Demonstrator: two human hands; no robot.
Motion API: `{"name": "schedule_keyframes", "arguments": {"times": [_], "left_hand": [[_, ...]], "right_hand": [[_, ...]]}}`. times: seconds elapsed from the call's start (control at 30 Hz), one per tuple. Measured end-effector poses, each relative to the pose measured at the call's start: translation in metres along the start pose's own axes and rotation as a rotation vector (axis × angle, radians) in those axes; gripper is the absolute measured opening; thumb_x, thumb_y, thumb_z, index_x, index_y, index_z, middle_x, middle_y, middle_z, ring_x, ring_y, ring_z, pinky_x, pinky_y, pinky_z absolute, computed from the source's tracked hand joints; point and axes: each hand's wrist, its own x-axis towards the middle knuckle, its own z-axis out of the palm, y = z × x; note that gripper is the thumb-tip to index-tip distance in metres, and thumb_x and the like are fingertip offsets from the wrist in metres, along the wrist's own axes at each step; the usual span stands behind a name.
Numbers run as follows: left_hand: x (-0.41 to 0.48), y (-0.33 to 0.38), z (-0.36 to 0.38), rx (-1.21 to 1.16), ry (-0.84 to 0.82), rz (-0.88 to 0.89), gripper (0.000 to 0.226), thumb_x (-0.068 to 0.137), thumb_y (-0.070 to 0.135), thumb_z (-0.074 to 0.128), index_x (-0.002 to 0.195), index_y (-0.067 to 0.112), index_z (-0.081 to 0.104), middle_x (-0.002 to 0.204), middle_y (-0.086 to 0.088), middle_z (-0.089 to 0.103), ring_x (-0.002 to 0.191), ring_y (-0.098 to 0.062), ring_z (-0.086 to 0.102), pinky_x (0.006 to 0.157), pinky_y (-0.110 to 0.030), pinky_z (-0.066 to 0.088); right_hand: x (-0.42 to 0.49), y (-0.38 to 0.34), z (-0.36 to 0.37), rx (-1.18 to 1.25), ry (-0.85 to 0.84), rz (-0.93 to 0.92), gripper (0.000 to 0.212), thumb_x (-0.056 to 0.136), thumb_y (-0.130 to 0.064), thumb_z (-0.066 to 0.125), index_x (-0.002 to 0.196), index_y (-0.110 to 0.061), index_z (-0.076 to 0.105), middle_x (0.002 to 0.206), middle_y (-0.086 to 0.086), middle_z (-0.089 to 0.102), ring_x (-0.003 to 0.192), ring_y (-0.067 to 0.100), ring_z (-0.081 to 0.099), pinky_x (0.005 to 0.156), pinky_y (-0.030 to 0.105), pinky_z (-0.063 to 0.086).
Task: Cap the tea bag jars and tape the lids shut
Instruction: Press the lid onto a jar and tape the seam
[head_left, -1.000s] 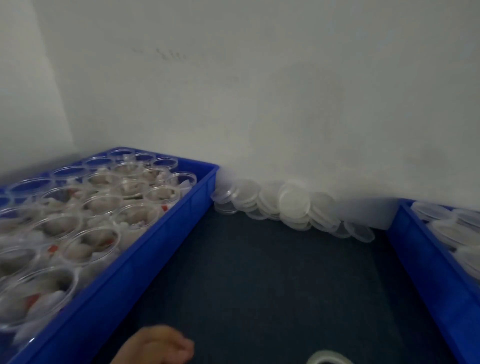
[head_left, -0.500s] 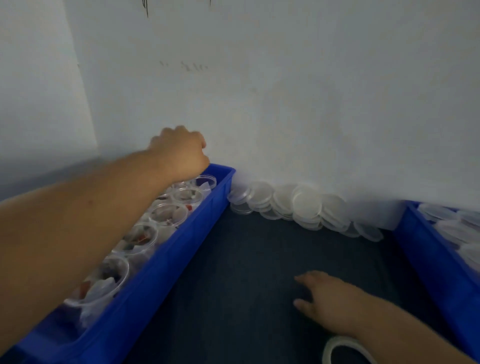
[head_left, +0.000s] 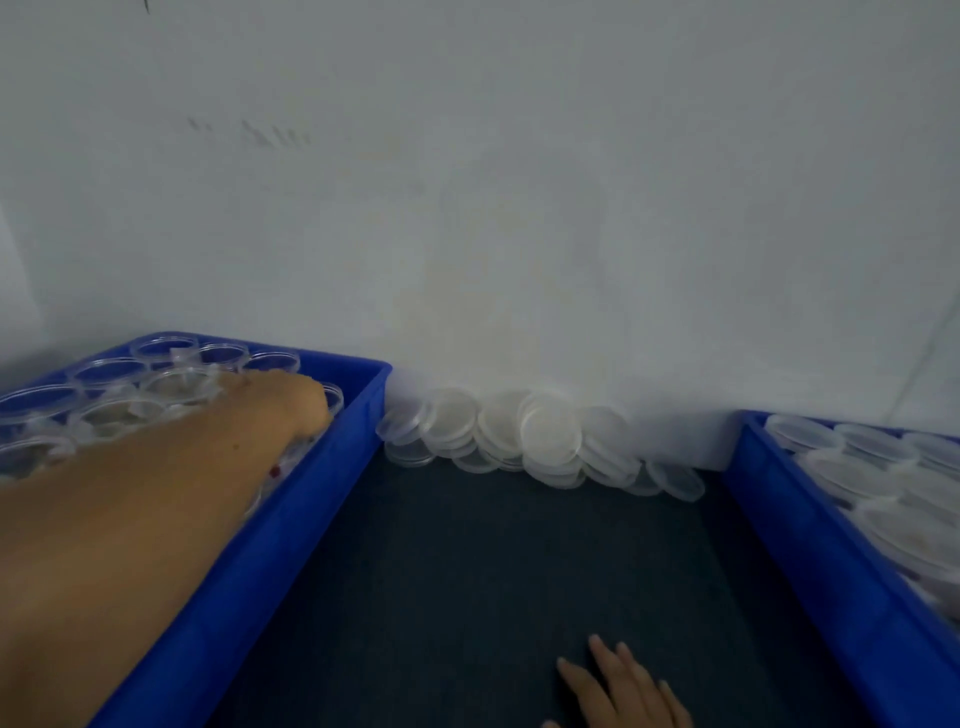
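Left hand down among the open jars, right hand flat on the desk

The left blue crate (head_left: 332, 493) holds open tea bag jars (head_left: 119, 410) packed rim to rim. The right blue crate (head_left: 769, 499) holds capped jars (head_left: 872, 478), and loose lids (head_left: 550, 436) lean in a pile against the wall between the crates. The left hand (head_left: 280, 415) reaches into the left crate's far right corner. Its fingers dip out of sight among the jars, so I cannot tell whether they grip one. The right hand (head_left: 623, 691) lies on the dark desk (head_left: 467, 571), fingers straight, holding nothing. The likely risk is that the left forearm (head_left: 130, 519), lying across the near jars, tips them and spills tea bags as it moves. A nudge could also send the leaning lids sliding. Faint marks on the wall (head_left: 270, 135) are too blurred to read, and no labels show.
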Motion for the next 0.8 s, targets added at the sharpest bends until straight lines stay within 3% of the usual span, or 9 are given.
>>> {"name": "schedule_keyframes", "arguments": {"times": [0.07,0.2,0.27,0.37,0.5,0.57,0.63,0.73,0.8], "left_hand": [[0.0,0.005,0.0,-0.012,-0.044,-0.022,0.043,0.104,0.041,0.042,0.135,0.017,0.061,0.139,-0.011,0.057,0.132,-0.033,0.049,0.119,-0.051,0.029],[0.002,0.012,-0.001,-0.087,-0.033,-0.151,0.059,0.104,0.05,0.042,0.149,0.011,0.047,0.155,-0.017,0.042,0.147,-0.039,0.029,0.123,-0.057,0.017],[-0.009,0.011,-0.01,-0.184,0.087,-0.219,0.057,0.102,0.048,0.049,0.15,0.018,0.044,0.158,-0.019,0.033,0.149,-0.042,0.02,0.122,-0.058,0.016],[-0.03,0.005,-0.036,-0.351,0.415,-0.164,0.03,0.097,0.031,0.062,0.126,0.029,0.064,0.147,-0.017,0.037,0.137,-0.043,0.031,0.112,-0.054,0.029],[-0.085,-0.004,-0.083,-0.734,0.845,0.158,0.024,0.102,0.025,0.053,0.116,0.016,0.071,0.15,-0.022,0.04,0.12,-0.04,0.052,0.103,-0.042,0.041],[-0.132,-0.001,-0.101,-0.729,0.992,0.35,0.024,0.102,0.031,0.051,0.109,0.021,0.072,0.126,-0.014,0.061,0.091,-0.025,0.058,0.084,-0.036,0.042],[-0.182,0.01,-0.105,-0.761,0.977,0.462,0.017,0.1,0.04,0.051,0.1,0.035,0.068,0.104,0.004,0.066,0.07,-0.008,0.053,0.071,-0.032,0.039],[-0.242,0.047,-0.07,-0.772,0.875,0.604,0.017,0.097,0.031,0.057,0.085,0.025,0.067,0.081,0.004,0.065,0.074,-0.009,0.06,0.061,-0.035,0.045],[-0.265,0.078,-0.027,-0.786,0.747,0.675,0.017,0.097,0.021,0.061,0.083,0.02,0.072,0.095,-0.004,0.069,0.091,-0.018,0.063,0.076,-0.034,0.05]], "right_hand": [[0.005,0.012,0.0,-0.016,-0.038,-0.032,0.057,0.074,-0.081,0.052,0.127,-0.06,0.05,0.148,-0.02,0.038,0.138,0.008,0.042,0.11,0.051,0.032],[0.007,0.026,0.009,-0.099,-0.125,-0.041,0.051,0.055,-0.072,0.058,0.095,-0.046,0.076,0.117,-0.009,0.07,0.102,0.016,0.071,0.078,0.051,0.056],[0.012,0.03,0.017,-0.103,-0.043,-0.072,0.056,0.08,-0.075,0.045,0.133,-0.057,0.048,0.157,-0.014,0.03,0.143,0.01,0.034,0.112,0.052,0.028],[0.02,0.044,0.023,-0.048,-0.062,-0.018,0.067,0.088,-0.077,0.024,0.149,-0.054,0.01,0.162,-0.018,-0.013,0.149,0.008,-0.012,0.119,0.039,-0.006],[0.016,0.041,0.029,-0.044,-0.039,-0.021,0.063,0.09,-0.073,0.024,0.149,-0.052,0.016,0.163,-0.016,-0.007,0.15,0.01,-0.009,0.119,0.038,-0.005],[0.008,0.033,0.021,-0.098,0.072,-0.075,0.055,0.089,-0.068,0.03,0.139,-0.051,0.044,0.16,-0.012,0.025,0.148,0.014,0.024,0.115,0.033,0.011],[0.002,0.032,0.017,-0.068,0.101,-0.057,0.053,0.088,-0.065,0.032,0.129,-0.047,0.058,0.151,-0.009,0.042,0.14,0.016,0.041,0.111,0.033,0.019],[0.007,0.043,0.029,-0.019,-0.043,-0.059,0.058,0.098,-0.063,0.018,0.152,-0.043,0.02,0.164,-0.013,0.002,0.151,0.01,-0.003,0.121,0.038,-0.003],[0.014,0.049,0.023,0.082,-0.054,-0.037,0.054,0.101,-0.056,0.019,0.152,-0.038,0.021,0.163,-0.01,0.013,0.151,0.012,0.004,0.122,0.039,0.002]]}}
